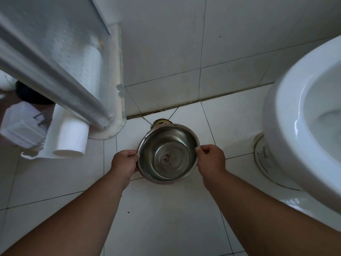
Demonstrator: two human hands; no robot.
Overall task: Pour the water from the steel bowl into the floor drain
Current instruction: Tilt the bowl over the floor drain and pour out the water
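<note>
Gripping steel bowl (167,154) rim: left hand (125,161), right hand (212,158) | floor drain (162,122) mostly hidden | water indiscernible

My left hand (125,162) and right hand (212,160) are bare, without rings, watch or gloves. Both my forearms are uncovered all the way to the frame's lower edge.

Steel bowl (167,154): silver-grey, shiny, w/ small reddish-brown speckled patch at bottom centre. Floor (166,209): white tiles, thin dark grout lines. Wall (162,43): pale grey-white tiles. Toilet (302,115): glossy white. Paper roll (71,143): white. Floor drain (162,122): dull brassy-brown.
</note>
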